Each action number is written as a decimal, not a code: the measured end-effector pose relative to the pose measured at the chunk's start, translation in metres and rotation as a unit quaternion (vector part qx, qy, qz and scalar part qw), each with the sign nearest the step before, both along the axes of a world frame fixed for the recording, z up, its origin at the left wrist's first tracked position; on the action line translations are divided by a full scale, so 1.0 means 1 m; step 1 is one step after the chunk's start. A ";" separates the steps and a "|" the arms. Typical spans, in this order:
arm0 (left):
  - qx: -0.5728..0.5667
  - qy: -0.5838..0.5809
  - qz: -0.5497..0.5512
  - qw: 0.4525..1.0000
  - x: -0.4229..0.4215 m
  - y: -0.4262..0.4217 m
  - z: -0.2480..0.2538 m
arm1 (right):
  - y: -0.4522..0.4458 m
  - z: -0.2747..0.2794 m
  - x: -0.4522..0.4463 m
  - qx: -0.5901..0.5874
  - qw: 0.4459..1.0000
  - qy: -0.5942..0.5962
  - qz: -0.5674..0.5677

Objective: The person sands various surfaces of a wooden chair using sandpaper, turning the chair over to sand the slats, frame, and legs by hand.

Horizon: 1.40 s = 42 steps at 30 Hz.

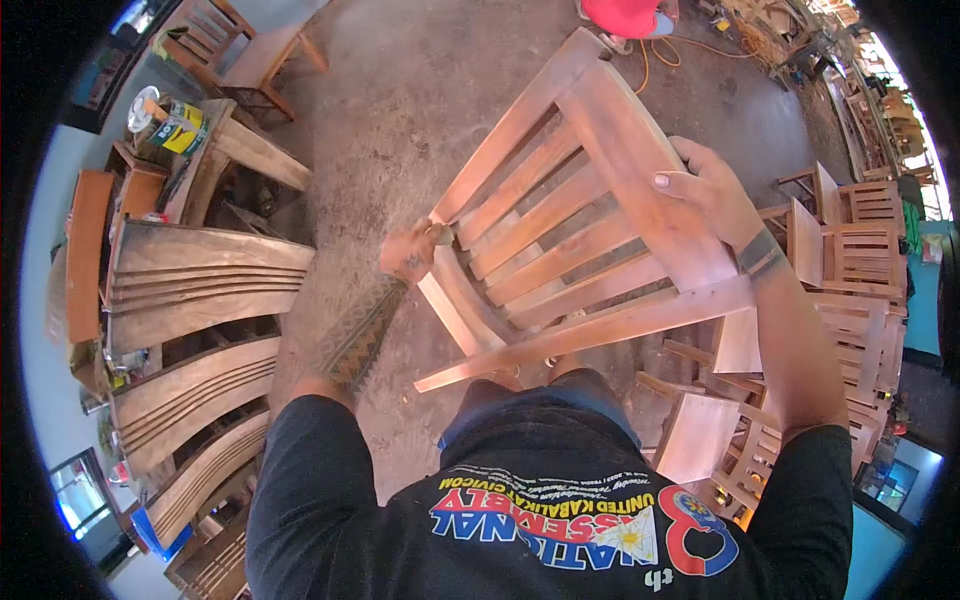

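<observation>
A reddish-brown wooden chair back [620, 150] with several slats is held up tilted in front of me. My right hand [715, 195] grips its wide top rail, thumb on the near face and fingers over the outer edge. At the opposite, lower rail, my left hand [410, 252] is closed with a small grey-green folded piece [445, 236] at its fingertips, against the wood. That piece looks like sandpaper, but it is too small to be sure. One long side post [580, 335] crosses just before my body.
Several curved slatted wooden panels [200, 270] line the left side. A paint can [178, 125] stands on wood behind them. Finished-looking chairs [850, 240] crowd the right. Farther off, a person in red [625, 15] is near an orange cord [660, 55] on the concrete floor [370, 120].
</observation>
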<state>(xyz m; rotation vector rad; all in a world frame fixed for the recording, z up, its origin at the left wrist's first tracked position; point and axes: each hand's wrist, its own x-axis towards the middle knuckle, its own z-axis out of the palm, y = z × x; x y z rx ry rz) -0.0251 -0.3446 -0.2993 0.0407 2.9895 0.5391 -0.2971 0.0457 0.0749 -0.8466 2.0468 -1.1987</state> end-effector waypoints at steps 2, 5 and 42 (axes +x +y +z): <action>-0.082 0.127 0.039 0.988 0.005 0.037 0.034 | 0.001 0.000 0.001 -0.004 1.000 -0.007 0.001; -0.138 0.081 0.007 0.987 0.005 0.049 0.024 | 0.002 0.000 -0.003 0.002 1.000 0.004 0.012; 0.211 0.142 -0.004 0.967 0.033 0.094 -0.008 | 0.018 -0.011 -0.032 0.028 0.999 -0.028 -0.036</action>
